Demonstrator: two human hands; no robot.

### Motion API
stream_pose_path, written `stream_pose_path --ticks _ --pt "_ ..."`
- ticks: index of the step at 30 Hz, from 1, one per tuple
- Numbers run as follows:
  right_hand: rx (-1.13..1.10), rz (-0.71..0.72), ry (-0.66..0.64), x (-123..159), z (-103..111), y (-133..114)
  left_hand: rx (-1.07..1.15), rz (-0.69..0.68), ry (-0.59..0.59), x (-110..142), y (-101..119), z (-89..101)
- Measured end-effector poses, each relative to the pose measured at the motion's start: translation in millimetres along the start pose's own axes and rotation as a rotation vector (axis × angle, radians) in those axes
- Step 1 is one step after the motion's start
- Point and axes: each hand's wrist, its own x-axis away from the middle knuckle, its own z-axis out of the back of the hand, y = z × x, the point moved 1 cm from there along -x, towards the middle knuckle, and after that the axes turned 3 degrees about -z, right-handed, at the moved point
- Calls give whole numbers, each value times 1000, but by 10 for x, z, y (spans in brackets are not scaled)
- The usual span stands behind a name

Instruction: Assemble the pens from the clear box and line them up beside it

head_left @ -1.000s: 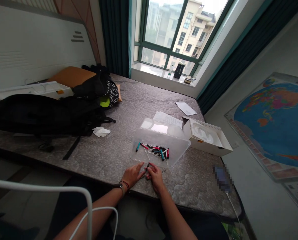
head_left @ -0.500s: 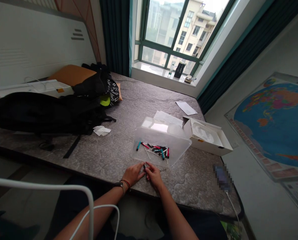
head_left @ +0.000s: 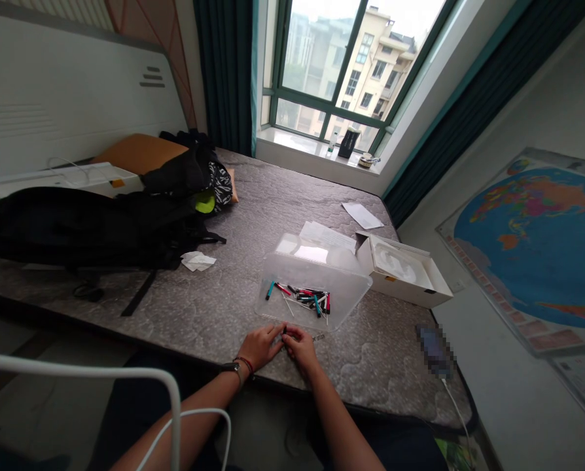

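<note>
My left hand (head_left: pixel 260 347) and my right hand (head_left: pixel 301 348) meet at the mattress's near edge, fingertips pinched together around a small black object (head_left: pixel 285 330). Fingers cover most of it, so its kind is unclear. Just beyond my hands, a clear plastic box (head_left: pixel 349 292) lies with its opening toward me. Several short pen-like sticks (head_left: pixel 318 304) in teal, red and black are in it, mixed with thin white sticks (head_left: pixel 288 306). A dark wristband and a red cord circle my left wrist.
On the mattress (head_left: pixel 253 239), an open white box (head_left: pixel 405 281) stands right of the clear one, with papers (head_left: pixel 362 214) behind. A phone (head_left: pixel 436 347) on a cable lies at right. Crumpled tissue (head_left: pixel 197 261) and black bags (head_left: pixel 86 226) are left. A white tube (head_left: pixel 101 371) crosses the lower left.
The fingers of both hands have closed further over the small black object, and less of it shows. The whole view has shifted slightly; the boxes stay in place.
</note>
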Motion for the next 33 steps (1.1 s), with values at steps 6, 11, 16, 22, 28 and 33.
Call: stream_pose_path --ticks 6,11,16,22,28,33 --pt "-22 -14 0 9 -7 -37 -49 60 32 -5 -35 -68" --pt "54 16 37 14 -27 -35 -77 35 40 -15 -30 -62" --pt "149 4 35 -26 -29 55 -90 1 33 -14 -27 -43" --pt "632 174 82 -325 292 -438 -63 37 53 -25 -37 -63" --pt "1336 172 282 -879 586 -1252 -73 66 22 -35 -63 -66" --pt "1558 12 182 -1122 598 -1397 -42 91 19 -42 -78 -69"
